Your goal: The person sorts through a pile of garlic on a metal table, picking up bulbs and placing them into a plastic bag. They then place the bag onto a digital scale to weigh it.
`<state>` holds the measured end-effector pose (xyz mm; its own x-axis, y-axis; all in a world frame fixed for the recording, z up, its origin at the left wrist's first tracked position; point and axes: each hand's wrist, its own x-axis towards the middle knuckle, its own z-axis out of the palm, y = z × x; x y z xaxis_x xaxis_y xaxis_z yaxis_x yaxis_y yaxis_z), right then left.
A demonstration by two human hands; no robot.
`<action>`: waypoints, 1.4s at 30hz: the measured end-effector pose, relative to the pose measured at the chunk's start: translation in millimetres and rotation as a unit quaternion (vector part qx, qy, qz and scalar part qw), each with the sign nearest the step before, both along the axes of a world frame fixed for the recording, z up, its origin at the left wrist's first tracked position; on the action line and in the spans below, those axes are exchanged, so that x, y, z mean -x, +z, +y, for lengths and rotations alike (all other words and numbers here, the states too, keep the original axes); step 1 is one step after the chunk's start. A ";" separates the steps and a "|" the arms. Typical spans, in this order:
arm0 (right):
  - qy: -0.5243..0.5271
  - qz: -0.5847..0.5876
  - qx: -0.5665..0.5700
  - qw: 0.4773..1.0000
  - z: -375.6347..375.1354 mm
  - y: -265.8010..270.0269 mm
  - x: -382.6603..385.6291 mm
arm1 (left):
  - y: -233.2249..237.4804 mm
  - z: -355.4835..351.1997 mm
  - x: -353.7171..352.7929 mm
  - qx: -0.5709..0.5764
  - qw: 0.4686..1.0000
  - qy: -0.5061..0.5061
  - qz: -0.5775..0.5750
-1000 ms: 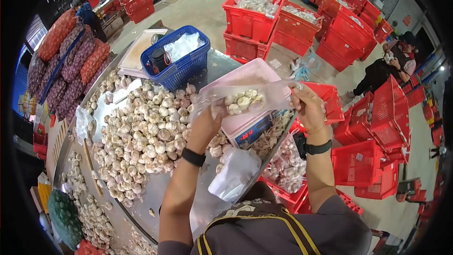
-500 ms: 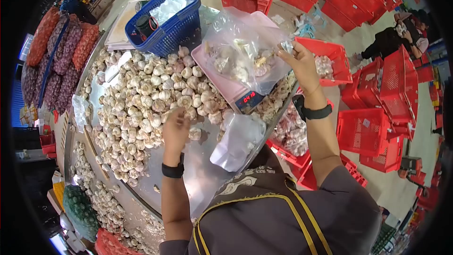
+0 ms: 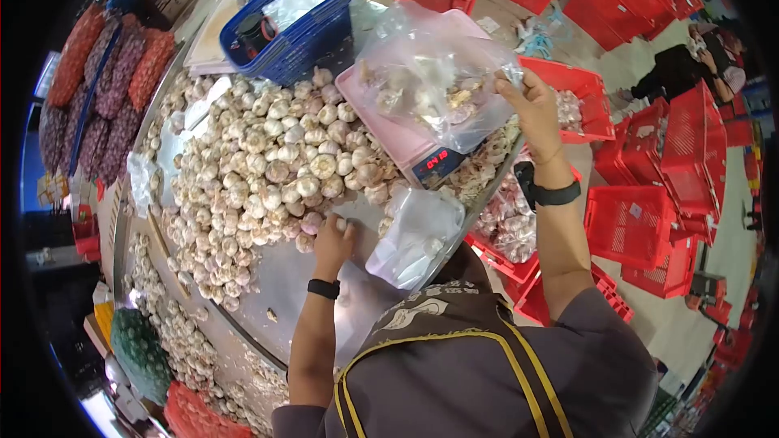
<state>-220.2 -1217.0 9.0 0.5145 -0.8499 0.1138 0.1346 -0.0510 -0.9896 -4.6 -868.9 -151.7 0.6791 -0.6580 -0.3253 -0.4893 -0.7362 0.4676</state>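
Head view: metal table (image 3: 284, 276) with heaped garlic (image 3: 251, 170), center-left; red crates (image 3: 629, 227) on the floor, right. Right hand (image 3: 533, 109), raised, narrowly pinching the corner of the clear bag (image 3: 438, 85) on the pink scale (image 3: 369, 126), upper center. Left hand (image 3: 333, 245), lower, fingers curled beside the heap; whether it grips a bulb cannot be told.

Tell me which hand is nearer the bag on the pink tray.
Right: the right hand grips the bag's edge, while the left hand is away from it, at the near edge of the garlic heap.
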 end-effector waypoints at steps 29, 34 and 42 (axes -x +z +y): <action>0.032 -0.056 -0.073 0.995 12.2 29.5 15.8 | 55.0 -51.3 -25.5 0.243 0.824 0.176 0.481; 0.039 -0.042 -0.103 0.993 26.4 47.0 14.7 | 114.3 -103.7 8.3 0.286 0.668 0.031 0.687; 0.063 -0.068 -0.120 0.988 23.0 43.3 20.9 | 151.2 -243.7 52.0 0.362 0.902 -0.230 -0.048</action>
<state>-241.1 -1194.0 52.3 0.6119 -0.7909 -0.0082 0.2580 0.2094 -0.9432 -56.6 -1112.6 -0.5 0.2827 -0.8933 0.3495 -0.7292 0.0366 0.6833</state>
